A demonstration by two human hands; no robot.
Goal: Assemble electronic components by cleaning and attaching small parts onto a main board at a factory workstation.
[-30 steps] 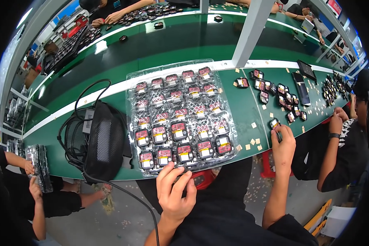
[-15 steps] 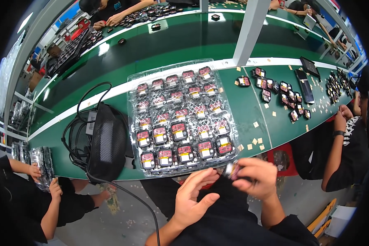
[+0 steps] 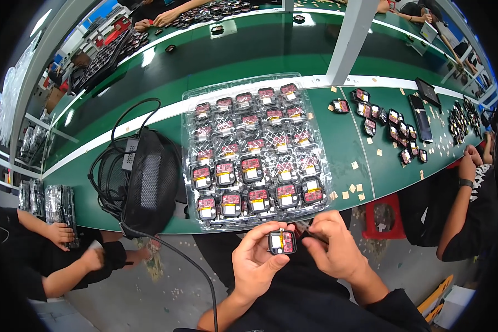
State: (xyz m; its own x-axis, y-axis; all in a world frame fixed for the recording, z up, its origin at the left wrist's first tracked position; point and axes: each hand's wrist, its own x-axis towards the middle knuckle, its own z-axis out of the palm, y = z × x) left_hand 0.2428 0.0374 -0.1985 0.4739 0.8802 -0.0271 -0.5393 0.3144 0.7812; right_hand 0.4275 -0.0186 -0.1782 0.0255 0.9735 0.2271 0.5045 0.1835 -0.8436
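Note:
A small square device housing [image 3: 283, 242], black-rimmed with a red circuit board, a white pad and a yellow strip, is gripped in my left hand [image 3: 255, 259] between thumb and fingers. Its open face is turned up, just below the tray's near edge. Close to its right side is my right hand [image 3: 336, 246], fingers curled and pinched together; what they hold, if anything, is hidden. Beyond both hands lies a clear plastic tray [image 3: 322, 188] on the green bench. Rows of similar housings fill its pockets, some under a cross-patterned clear film.
A black mesh bag [image 3: 155, 180] with coiled cables stands left of the tray. To the right are loose housings [image 3: 395, 128], a black phone-like slab [image 3: 420, 118] and scattered beige squares [image 3: 354, 165]. A grey post [image 3: 351, 44] rises behind. Co-workers sit left and right; a red stool [image 3: 383, 218] stands below.
The housing has passed from my right hand to my left, which was open before and is now closed on it. The left co-worker's hands have moved. The whole view has shifted slightly.

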